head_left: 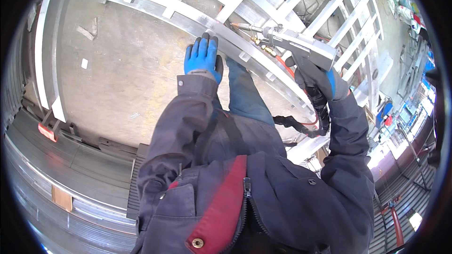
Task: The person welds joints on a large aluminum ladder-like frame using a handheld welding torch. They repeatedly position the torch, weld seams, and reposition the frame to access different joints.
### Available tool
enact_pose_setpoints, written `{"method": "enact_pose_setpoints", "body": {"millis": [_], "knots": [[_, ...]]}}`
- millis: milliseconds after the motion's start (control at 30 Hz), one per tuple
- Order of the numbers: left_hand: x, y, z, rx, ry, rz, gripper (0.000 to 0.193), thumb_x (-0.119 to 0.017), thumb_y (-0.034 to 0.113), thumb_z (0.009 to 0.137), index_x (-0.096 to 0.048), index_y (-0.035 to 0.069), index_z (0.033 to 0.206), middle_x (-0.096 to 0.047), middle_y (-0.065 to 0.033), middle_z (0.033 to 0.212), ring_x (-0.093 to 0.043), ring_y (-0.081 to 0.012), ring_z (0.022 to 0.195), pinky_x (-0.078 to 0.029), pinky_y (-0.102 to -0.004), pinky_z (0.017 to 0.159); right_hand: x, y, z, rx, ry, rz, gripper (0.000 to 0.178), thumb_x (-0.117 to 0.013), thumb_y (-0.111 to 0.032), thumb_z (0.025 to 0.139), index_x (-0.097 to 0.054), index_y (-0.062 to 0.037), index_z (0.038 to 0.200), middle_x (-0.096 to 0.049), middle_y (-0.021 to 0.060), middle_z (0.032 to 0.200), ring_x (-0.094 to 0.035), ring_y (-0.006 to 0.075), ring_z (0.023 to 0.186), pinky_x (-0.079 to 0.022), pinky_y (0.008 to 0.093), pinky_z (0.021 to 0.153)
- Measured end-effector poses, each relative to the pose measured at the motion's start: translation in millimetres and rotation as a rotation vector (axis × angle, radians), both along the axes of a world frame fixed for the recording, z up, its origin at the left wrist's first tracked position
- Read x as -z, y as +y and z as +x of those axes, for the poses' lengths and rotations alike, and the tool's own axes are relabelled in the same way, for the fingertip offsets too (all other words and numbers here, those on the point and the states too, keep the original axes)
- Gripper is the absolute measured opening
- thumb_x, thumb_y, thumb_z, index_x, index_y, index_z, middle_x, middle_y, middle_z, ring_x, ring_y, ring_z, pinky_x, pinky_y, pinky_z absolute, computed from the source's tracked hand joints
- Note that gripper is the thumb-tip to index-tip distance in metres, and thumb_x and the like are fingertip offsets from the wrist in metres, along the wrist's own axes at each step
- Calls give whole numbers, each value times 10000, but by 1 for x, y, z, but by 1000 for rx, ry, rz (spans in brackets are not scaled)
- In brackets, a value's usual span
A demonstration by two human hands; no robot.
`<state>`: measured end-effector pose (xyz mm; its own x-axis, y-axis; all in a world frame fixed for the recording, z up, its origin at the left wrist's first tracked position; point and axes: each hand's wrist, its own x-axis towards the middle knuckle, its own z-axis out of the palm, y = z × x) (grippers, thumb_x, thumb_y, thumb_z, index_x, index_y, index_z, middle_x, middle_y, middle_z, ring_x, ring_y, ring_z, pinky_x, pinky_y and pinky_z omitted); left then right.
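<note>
My left hand (201,57), in a blue and grey glove with dark fingertips, is held palm down with its fingers stretched out. Its fingertips reach the near edge of a long silvery metal beam (181,13); whether they press on it I cannot tell. In my right hand (324,81), gloved alike, is the handle of a welding gun (303,47) with a silver box-shaped body. The gun's narrow copper-coloured nozzle (241,27) points left, over the beam. Brass fittings and an orange hose (285,67) run beneath the gun, and a black-wrapped cable (301,124) hangs from its handle.
Crossing metal bars (329,4) form a large frame ahead and to the right. Another upright rail (42,42) bounds the left side. Scraps (88,32) lie on the concrete floor (113,84). Long metal stock (56,169) is stacked at lower left. Cluttered shop gear stands far right.
</note>
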<state>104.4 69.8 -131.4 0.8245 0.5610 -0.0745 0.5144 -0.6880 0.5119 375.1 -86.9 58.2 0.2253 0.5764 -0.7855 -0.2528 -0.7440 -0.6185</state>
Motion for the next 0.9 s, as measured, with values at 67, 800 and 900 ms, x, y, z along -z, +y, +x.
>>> {"method": "enact_pose_setpoints", "body": {"millis": [67, 800, 900], "knots": [[2, -7, 8, -33, 26, -8, 612, -657, 224, 922, -530, 58, 1498, -508, -249, 1551, -517, -442, 1400, -383, -563, 1171, 10, 7, 12, -108, -9, -5, 399, -605, -356, 1075, -708, 5, 1209, -632, 20, 747, -544, 74, 620, -436, 231, 556], [-16, -119, 45, -66, 84, -52, 570, -685, 185, 922, -560, 61, 1463, -540, -287, 1483, -590, -462, 1259, -481, -523, 1058, 2, -114, 56, -29, 85, -18, 331, -628, -265, 1061, -677, 6, 1244, -649, 24, 793, -564, 84, 670, -439, 256, 579], [-13, -135, 44, -52, 122, -67, 611, -680, 197, 924, -522, 78, 1503, -508, -297, 1506, -565, -455, 1306, -454, -528, 1090, 5, -124, 60, -182, 36, -63, 366, -610, -289, 1069, -664, 10, 1274, -640, 26, 780, -534, 73, 657, -407, 245, 574]]}}
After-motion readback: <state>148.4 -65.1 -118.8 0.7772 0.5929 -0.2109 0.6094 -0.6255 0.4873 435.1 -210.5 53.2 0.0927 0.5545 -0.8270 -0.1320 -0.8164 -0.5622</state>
